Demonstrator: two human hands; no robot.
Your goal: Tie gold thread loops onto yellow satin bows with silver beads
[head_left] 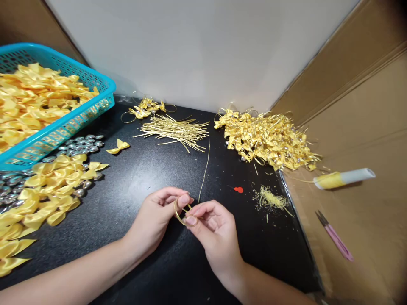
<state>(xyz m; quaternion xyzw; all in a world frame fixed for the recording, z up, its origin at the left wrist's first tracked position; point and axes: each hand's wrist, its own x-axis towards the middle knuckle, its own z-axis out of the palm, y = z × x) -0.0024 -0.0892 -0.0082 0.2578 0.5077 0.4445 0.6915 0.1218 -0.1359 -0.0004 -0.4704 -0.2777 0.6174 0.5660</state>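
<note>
A loop of gold cord point(177, 215) is pinched between my two hands above the black tabletop. My left hand point(152, 218) grips the loop's left side between thumb and fingers. On its right side, my right hand point(219, 231) pinches the cord, with the fingertips of both hands almost meeting. A thin yellowish thread point(206, 169) runs from near my right fingertips up to a pile of cut gold cords point(178, 130). The exact join between thread and cord is hidden by my fingers.
At left, a turquoise basket point(110, 84) holds yellow ribbon bows; more bows point(60, 186) and silvery beads point(82, 145) lie beside it. Beaded bows with cord loops point(270, 140) are heaped at back right. Thread scraps point(271, 198), a red tag point(238, 189), a thread tube point(346, 178) and pink-handled snips point(337, 239) lie right.
</note>
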